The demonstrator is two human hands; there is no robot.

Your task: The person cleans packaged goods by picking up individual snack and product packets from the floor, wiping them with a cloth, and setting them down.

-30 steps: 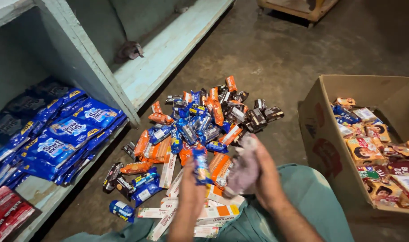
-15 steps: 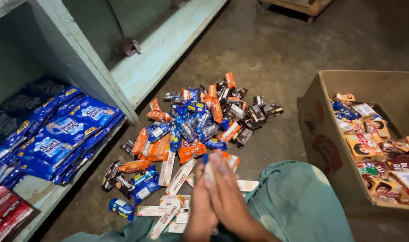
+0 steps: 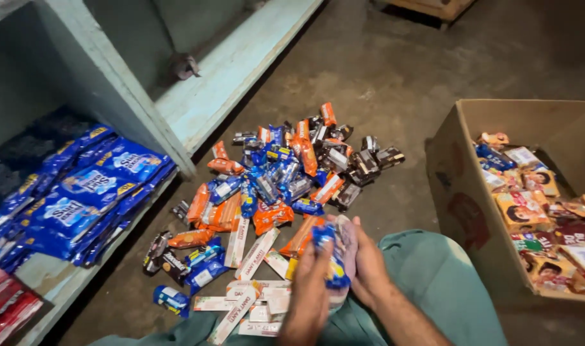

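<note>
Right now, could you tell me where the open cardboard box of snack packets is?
In the head view, the cardboard box stands on the floor at the right edge, right of the pile of wrapped snacks and beside the person's knee.

A small stack of snack packets (image 3: 334, 256) stands upright between both palms at six o'clock, a blue-and-yellow wrapper outermost, paler ones behind. Just beyond, toward twelve o'clock, orange, blue and dark wrappers (image 3: 280, 176) lie heaped on the floor.

Concrete floor (image 3: 433, 77): snack-packet pile (image 3: 280, 186), cardboard box (image 3: 465, 198).
</note>
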